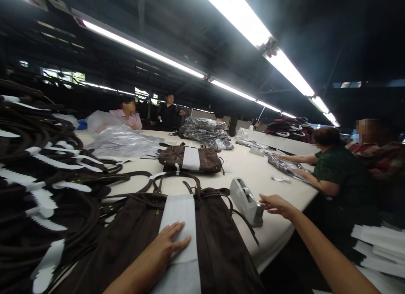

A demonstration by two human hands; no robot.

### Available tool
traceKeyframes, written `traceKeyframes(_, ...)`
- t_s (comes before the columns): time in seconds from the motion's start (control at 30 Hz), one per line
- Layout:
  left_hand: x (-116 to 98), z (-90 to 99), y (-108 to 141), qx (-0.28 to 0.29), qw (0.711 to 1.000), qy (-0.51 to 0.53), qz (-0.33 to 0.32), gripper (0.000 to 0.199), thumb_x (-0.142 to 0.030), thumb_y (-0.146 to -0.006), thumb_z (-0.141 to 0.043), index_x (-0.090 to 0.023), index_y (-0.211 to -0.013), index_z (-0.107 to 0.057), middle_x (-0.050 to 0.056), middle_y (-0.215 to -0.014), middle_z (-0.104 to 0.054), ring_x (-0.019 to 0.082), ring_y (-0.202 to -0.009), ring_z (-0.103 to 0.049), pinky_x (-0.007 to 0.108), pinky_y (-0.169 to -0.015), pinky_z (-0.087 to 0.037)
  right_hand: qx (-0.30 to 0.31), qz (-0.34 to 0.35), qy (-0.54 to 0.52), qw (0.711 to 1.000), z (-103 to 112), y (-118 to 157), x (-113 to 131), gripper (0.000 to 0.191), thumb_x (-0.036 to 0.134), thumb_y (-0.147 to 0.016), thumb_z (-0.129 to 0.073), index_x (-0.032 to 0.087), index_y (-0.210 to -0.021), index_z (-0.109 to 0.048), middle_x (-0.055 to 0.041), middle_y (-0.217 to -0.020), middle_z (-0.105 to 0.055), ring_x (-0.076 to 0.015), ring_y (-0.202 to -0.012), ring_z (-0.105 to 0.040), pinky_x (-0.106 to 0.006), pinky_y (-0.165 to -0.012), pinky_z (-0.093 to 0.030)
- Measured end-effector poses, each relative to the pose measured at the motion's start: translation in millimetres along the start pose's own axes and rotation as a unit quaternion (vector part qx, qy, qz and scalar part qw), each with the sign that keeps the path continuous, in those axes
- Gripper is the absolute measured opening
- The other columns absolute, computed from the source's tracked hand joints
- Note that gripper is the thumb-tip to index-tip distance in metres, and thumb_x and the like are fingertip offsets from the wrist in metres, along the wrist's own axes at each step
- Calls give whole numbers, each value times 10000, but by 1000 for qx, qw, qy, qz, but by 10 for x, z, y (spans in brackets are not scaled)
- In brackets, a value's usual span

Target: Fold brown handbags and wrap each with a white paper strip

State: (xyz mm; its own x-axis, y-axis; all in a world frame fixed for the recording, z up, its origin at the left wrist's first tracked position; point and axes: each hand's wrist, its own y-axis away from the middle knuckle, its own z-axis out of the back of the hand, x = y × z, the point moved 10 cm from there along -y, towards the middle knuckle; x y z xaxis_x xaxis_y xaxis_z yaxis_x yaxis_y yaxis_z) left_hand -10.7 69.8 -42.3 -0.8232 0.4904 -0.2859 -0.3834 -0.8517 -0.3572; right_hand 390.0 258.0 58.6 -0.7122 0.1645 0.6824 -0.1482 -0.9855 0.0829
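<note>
A dark brown handbag [221, 243] lies in front of me, its handles pointing away. A white paper strip [179, 209] runs down its middle. My left hand [166, 247] rests open on that strip, fingers spread. To the bag's right stands a grey tape dispenser [242, 199]. My right hand [278, 205] is at the dispenser's near end, fingertips drawn together beside its cutting edge. Any tape between those fingers is too fine to make out. Beyond the handles sits another brown handbag [207, 160], with a white band around its middle.
Brown bags with white-wrapped handles [41, 192] pile high on the left. Clear plastic bags [123, 138] and a stack of plastic-wrapped items [205, 131] lie farther back on the white table [268, 184]. A co-worker in dark green [335, 163] works at the right edge. White sheets [379, 247] are at lower right.
</note>
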Motion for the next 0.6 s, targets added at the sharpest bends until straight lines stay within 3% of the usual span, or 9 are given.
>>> traceKeyframes(0.07,27,-31,1,-9,1000,-2,-6,539,-93,-904,-368,-415,-1318,-492,17,-1495,-386,266,-1377,-370,526,-1092,-332,76,-34,-67,994,-171,70,-101,336,408,-882,-591,117,-768,-713,-103,-713,-674,-131,-620,-615,-261,-645,-519)
traceKeyframes(0.17,153,-93,-13,-41,999,-4,-12,483,-149,-889,-421,-429,-1262,-547,-13,-1463,-425,274,-1339,-431,504,-1076,-361,116,-66,-141,981,-276,88,-192,314,416,-868,-630,118,-805,-707,-28,-643,-604,-81,-558,-532,-222,-630,-506)
traceKeyframes(0.27,253,-109,-50,-58,998,-5,-19,449,-199,-870,-455,-460,-1212,-582,-40,-1417,-476,283,-1279,-505,477,-1045,-415,128,-84,-186,971,-302,24,-234,300,406,-848,-665,113,-797,-699,16,-596,-544,-55,-516,-457,-182,-574,-476)
traceKeyframes(0.37,205,-77,-70,-38,998,-4,-40,466,-198,-872,-435,-484,-1214,-571,-61,-1397,-499,272,-1265,-522,460,-1043,-429,131,-92,-195,967,-329,-38,-219,289,388,-805,-714,106,-751,-686,14,-597,-555,-47,-498,-410,-156,-513,-438)
traceKeyframes(0.47,182,-10,-56,-61,997,-25,-34,470,-180,-881,-397,-455,-1206,-594,-47,-1393,-515,271,-1291,-497,468,-1060,-417,128,-98,-187,969,-368,-79,-183,235,330,-762,-753,112,-720,-678,5,-613,-594,-42,-486,-378,-140,-468,-393)
traceKeyframes(0.53,216,-45,-45,-78,996,-33,-35,472,-179,-880,-389,-439,-1214,-599,-36,-1401,-509,281,-1296,-489,478,-1068,-413,120,-102,-178,971,-384,-95,-162,182,274,-748,-757,116,-702,-677,6,-611,-606,-41,-483,-371,-131,-450,-361)
traceKeyframes(0.6,283,-150,-45,-82,995,-29,-47,510,-179,-876,-396,-494,-1247,-548,-92,-1421,-470,289,-1290,-489,495,-1059,-426,111,-105,-169,974,-388,-101,-146,128,213,-733,-752,120,-685,-678,8,-610,-614,-42,-490,-384,-128,-444,-338)
